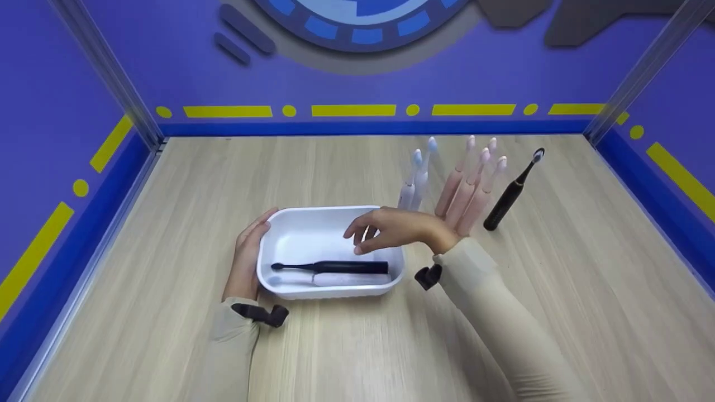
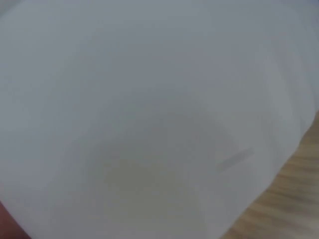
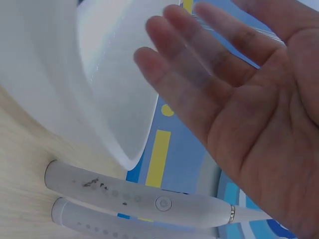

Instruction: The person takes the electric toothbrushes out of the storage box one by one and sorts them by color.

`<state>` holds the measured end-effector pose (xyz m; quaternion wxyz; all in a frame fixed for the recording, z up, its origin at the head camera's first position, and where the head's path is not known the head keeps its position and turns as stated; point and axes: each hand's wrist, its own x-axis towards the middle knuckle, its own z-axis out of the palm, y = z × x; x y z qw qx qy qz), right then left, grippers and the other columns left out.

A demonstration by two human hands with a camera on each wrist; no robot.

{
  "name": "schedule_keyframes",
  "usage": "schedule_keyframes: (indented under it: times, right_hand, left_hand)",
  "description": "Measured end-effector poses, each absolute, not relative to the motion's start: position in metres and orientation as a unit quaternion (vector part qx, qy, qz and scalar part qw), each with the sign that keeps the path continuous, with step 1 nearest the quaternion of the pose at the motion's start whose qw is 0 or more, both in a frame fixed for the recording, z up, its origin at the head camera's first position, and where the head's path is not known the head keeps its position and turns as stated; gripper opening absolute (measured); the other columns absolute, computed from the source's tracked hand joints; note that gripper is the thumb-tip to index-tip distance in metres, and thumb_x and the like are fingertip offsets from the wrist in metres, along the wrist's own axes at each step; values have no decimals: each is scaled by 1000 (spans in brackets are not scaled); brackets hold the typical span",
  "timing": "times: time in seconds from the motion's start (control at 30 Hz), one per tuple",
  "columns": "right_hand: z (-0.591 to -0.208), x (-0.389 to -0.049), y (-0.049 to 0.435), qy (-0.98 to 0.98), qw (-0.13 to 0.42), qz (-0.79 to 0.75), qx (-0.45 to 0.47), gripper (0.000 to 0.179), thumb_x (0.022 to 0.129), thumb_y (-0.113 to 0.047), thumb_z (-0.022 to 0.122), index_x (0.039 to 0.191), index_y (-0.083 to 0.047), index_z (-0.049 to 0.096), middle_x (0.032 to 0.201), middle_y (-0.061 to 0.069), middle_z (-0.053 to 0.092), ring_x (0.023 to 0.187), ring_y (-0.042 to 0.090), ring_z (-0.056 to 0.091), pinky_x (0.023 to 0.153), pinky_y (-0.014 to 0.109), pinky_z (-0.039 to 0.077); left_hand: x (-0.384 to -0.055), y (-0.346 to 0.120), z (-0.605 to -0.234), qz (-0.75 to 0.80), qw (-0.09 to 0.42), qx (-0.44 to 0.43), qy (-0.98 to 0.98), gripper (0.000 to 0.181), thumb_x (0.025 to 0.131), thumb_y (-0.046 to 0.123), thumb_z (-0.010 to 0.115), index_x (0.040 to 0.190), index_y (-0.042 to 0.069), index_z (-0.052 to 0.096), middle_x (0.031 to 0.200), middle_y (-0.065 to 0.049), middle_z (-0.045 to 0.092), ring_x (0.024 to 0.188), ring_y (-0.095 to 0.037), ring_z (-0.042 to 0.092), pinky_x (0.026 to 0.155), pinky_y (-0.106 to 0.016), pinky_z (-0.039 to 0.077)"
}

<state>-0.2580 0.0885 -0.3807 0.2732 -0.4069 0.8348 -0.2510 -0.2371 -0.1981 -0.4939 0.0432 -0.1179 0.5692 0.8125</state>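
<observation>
A white plastic tub (image 1: 304, 210) rests on the table, with a black electric toothbrush (image 1: 352, 267) and a white electric toothbrush (image 1: 352, 279) lying side by side along its near side. My left hand (image 1: 246, 259) rests against the tub's left outer wall, its fingers extended along it. Only that white wall (image 2: 149, 99) fills the left wrist view, close and blurred. Over the tub's right part hovers my right hand (image 1: 391, 229), fingers loosely bent and holding nothing. In the right wrist view its palm (image 3: 264, 129) faces the camera, with the fingers spread beside the tub (image 3: 112, 119).
Right of the tub stand two white toothbrushes (image 1: 407, 195), partly behind my right hand, then several pink toothbrushes (image 1: 462, 198) and one black toothbrush (image 1: 505, 204). Blue printed walls (image 1: 363, 84) enclose the wooden table (image 1: 223, 173) at the back and sides.
</observation>
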Motion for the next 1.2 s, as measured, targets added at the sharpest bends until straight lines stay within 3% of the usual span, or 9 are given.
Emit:
schedule_keyframes:
  times: [0.4,0.73,1.1,1.2]
  right_hand:
    - [-387,-269,72,840,317,-222,-380,38,92,-20,64,127,-5,60,109,7,70,105,20,65,92,32,52]
    - [-390,-279,63,848,313,-199,-379,37,90,-18,66,124,-5,63,112,10,69,106,22,64,91,32,52]
    - [-397,-283,47,853,353,-197,-329,33,89,-15,65,122,-8,64,109,9,68,91,20,66,79,28,55]
    - [-399,-283,43,853,370,-198,-309,32,89,-14,65,121,-9,65,108,7,67,90,17,64,81,31,57]
  left_hand:
    - [-237,-199,-493,803,40,-126,581,41,101,19,38,140,13,50,149,-2,44,136,-17,43,114,-29,34]
    - [-237,-198,-494,804,42,-122,580,42,101,19,38,141,13,49,151,-1,42,137,-16,42,114,-28,34]
    - [-235,-198,-494,806,31,-111,581,41,101,17,39,140,10,50,148,-4,46,135,-18,44,114,-30,35]
    - [-235,-198,-494,810,31,-109,576,41,101,16,39,140,9,49,149,-5,45,135,-18,43,114,-30,33]
